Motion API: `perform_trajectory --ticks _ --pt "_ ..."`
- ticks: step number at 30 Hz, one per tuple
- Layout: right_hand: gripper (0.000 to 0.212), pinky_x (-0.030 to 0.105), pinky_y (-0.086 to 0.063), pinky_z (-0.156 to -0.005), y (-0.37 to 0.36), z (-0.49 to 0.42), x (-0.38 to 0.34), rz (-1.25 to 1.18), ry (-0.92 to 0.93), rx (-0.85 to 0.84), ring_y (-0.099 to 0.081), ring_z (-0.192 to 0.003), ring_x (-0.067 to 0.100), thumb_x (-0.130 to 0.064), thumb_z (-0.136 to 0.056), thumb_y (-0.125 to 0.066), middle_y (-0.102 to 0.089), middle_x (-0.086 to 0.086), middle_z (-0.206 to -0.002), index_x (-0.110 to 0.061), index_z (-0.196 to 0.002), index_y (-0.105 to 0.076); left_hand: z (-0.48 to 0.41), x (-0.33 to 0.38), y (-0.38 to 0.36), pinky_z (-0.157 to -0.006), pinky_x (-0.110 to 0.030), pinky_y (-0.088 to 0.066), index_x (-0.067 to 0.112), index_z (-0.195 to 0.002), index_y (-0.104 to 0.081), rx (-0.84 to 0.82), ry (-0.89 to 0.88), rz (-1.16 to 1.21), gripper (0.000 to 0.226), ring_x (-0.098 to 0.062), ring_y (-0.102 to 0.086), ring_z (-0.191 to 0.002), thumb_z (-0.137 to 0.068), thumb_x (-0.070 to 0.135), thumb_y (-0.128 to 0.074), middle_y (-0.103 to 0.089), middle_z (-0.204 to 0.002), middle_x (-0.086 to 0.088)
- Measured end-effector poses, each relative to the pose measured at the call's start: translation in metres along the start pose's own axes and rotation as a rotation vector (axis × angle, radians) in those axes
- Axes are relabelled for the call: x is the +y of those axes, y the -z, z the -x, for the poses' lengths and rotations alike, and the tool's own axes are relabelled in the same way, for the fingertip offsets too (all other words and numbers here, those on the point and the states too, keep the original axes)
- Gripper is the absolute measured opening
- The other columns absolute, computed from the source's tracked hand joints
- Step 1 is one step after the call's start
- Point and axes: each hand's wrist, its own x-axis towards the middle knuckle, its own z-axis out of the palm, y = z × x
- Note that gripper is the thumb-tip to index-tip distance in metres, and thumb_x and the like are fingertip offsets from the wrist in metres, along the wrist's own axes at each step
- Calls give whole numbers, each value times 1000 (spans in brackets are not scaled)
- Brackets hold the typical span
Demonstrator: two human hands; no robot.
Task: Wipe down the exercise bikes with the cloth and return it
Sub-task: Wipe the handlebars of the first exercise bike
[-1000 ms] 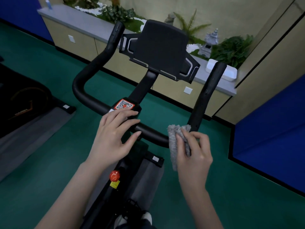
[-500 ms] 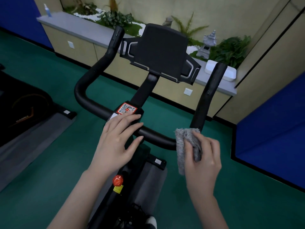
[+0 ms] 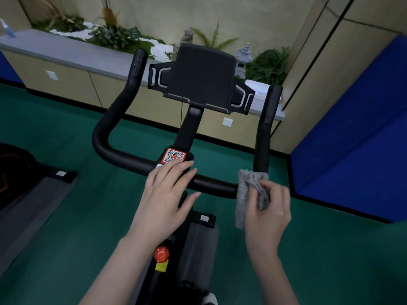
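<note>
**Right side.** My right grip (image 3: 267, 208) is pinching the grey cloth (image 3: 244, 194), with the fingers curled over its folds. It is pressing the cloth against the black exercise-bike handlebar (image 3: 123, 157) at the bend below the right-hand horn. The cloth's loose end is hanging just left of this grip.

**Left side.** My left grip (image 3: 164, 199) is resting spread on the central clamp, fingers straight. The fingertips are reaching the lower edge of the red QR-code sticker (image 3: 174, 155).

**Surroundings.** Beyond both grips the black tablet holder (image 3: 202, 78) is standing on its stem. Beside my left wrist a red knob (image 3: 161, 254) is showing.
</note>
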Motion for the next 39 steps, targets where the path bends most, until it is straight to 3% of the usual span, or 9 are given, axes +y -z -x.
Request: perform_trajectory --ticks 6,10,13,17,24,30,35,39 --pt "15 0 -36 -71 -10 18 -17 -42 -72 10 -45 -78 -4 2 -83 -66 -53 3 -92 -3 -96 -60 0 -5 3 -107 -34 -24 11 -121 -63 -15 -33 14 43 -18 -39 -132 -91 38 -51 -55 -134 1" --pt "22 8 -41 -69 2 45 -19 -141 -210 21 -54 -86 -2 -10 -87 -65 -55 -13 -93 -26 -96 -55 -1 -9 6 -107 -33 -23 10 -122 -63 -35 -66 39 43 -18 -39 -132 -92 37 -48 -54 -134 0" --pt "26 11 -43 -65 4 76 -17 -137 -311 -23 -58 -81 5 -16 -86 -66 -59 -13 -90 -38 -90 -52 0 -12 9 -108 -33 -22 11 -122 -63 -48 -78 77 43 -18 -38 -133 -93 37 -46 -54 -135 0" --pt "13 15 -46 -62 -15 86 -18 -196 -532 -102 -62 -75 2 -22 -88 -65 -65 -11 -82 -31 -85 -56 0 -14 11 -111 -32 -20 11 -123 -63 -75 -82 119 44 -16 -35 -136 -95 38 -43 -52 -138 2" --pt "3 23 -46 -74 -63 60 -39 -523 -820 -139 -59 -74 1 -12 -93 -58 -64 -6 -84 -12 -95 -57 -1 -22 19 -112 -28 -20 12 -124 -63 -104 -107 172 42 -11 -33 -138 -97 35 -41 -48 -143 5" --pt "11 28 -54 -85 -72 67 -57 -732 -847 -230 -68 -95 15 -7 -94 -57 -71 6 -102 -8 -104 -60 -3 -25 21 -111 -22 -18 13 -121 -65 -108 -117 192 35 -10 -33 -138 -97 30 -46 -48 -143 7" --pt "11 23 -54 -79 -67 64 -56 -814 -863 -276 -67 -90 14 -7 -94 -58 -71 6 -96 -6 -103 -62 -3 -26 20 -111 -20 -16 15 -122 -65 -110 -119 201 36 -7 -31 -139 -98 31 -44 -47 -144 9" --pt "18 36 -54 -88 -62 66 -54 -939 -912 -313 -67 -101 25 -5 -93 -57 -71 10 -106 -6 -110 -63 -3 -26 18 -110 -25 -22 15 -121 -65 -96 -117 207 38 -8 -33 -138 -98 32 -41 -47 -144 8"
